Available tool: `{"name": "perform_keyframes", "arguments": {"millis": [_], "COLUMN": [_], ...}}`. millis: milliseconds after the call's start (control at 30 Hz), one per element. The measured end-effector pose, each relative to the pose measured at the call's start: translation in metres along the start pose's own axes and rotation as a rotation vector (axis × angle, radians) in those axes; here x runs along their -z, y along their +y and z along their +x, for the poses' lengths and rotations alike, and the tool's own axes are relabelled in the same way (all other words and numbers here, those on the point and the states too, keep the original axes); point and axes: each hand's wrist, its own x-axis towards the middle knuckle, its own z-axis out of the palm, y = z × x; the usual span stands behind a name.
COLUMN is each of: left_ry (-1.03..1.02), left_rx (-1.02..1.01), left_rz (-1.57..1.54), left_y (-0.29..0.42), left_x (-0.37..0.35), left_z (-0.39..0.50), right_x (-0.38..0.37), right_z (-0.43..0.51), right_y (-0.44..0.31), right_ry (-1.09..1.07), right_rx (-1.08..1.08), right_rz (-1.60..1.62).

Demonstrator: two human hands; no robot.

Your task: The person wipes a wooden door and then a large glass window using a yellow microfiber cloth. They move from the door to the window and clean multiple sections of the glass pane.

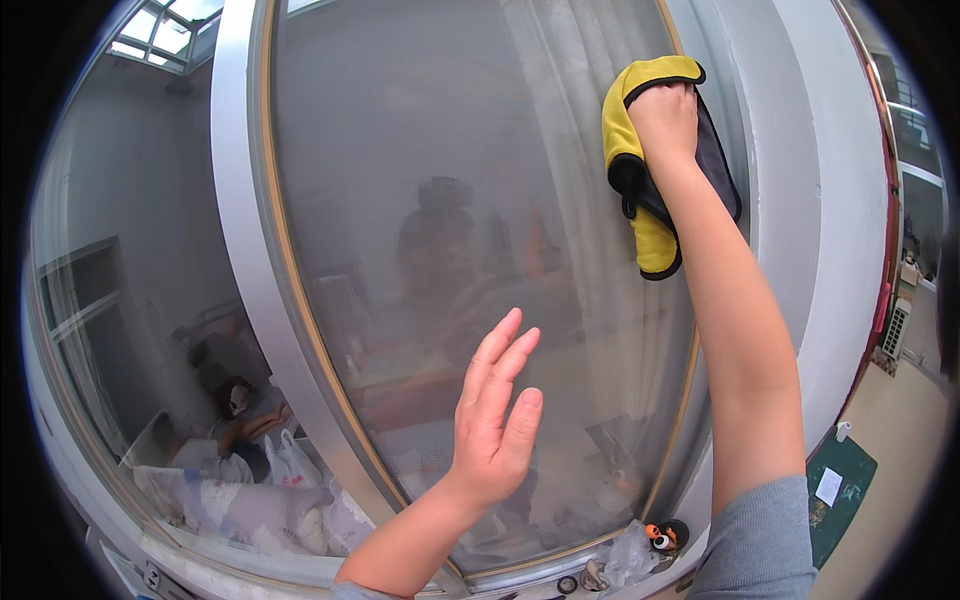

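Observation:
My right hand (666,124) grips a yellow and dark grey microfibre cloth (624,124) with black edging, at the upper right of a window pane (420,135), close to its right frame. Part of the cloth hangs below the wrist, and my fingertips are hidden in its fold. My left hand (495,420) is raised before the lower middle of the pane, fingers spread and holding nothing; whether it touches the glass I cannot tell. The glass looks hazy, with a dark reflection at its middle and a pale curtain (570,165) behind it.
A metal window post (251,225) divides this pane from the left one, through which a person and a patterned cloth show. On the sill at the bottom right lie a clear plastic bag (628,555), a round dark container (675,534) with small items and a black ring (567,584). A green board (847,480) stands lower right.

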Motion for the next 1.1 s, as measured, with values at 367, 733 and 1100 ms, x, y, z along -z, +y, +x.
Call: {"name": "perform_keyframes", "arguments": {"millis": [367,733,1100], "left_ry": [0.249,0.084,0.047], "left_rx": [-0.399,-0.055,-0.081], "left_rz": [0.224,-1.19,-1.375], "left_y": [-0.004,0.036,0.05], "left_x": [0.062,0.099,0.113], "left_z": [0.073,0.051,0.014], "right_x": [0.073,-0.008,0.098], "right_z": [0.044,0.079,-0.011], "right_y": [-0.245,-0.11,-0.222], "right_ry": [0.108,0.056,-0.196], "right_rx": [0.479,0.057,0.326], "right_rz": [0.347,0.3,0.324]}}
